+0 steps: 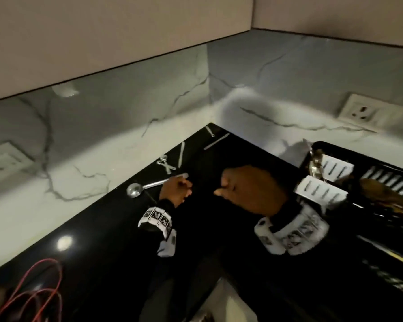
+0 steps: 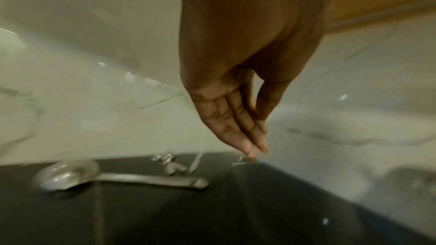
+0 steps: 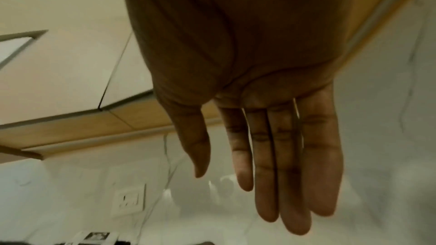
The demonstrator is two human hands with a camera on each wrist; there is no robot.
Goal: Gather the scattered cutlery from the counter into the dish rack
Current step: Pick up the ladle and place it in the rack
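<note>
A large steel spoon lies on the black counter, bowl to the left. My left hand hovers just right of its handle end, fingers straight and pointing down, holding nothing. Two small spoons lie crossed behind it, and more slim cutlery lies toward the corner. My right hand is over the counter middle, fingers flat and empty. The black dish rack stands at the right with white slotted cutlery holders.
Marble backsplash walls meet at the corner behind the cutlery. Wall sockets sit on both walls. Red cables lie at the counter's near left. A brown wooden utensil rests in the rack.
</note>
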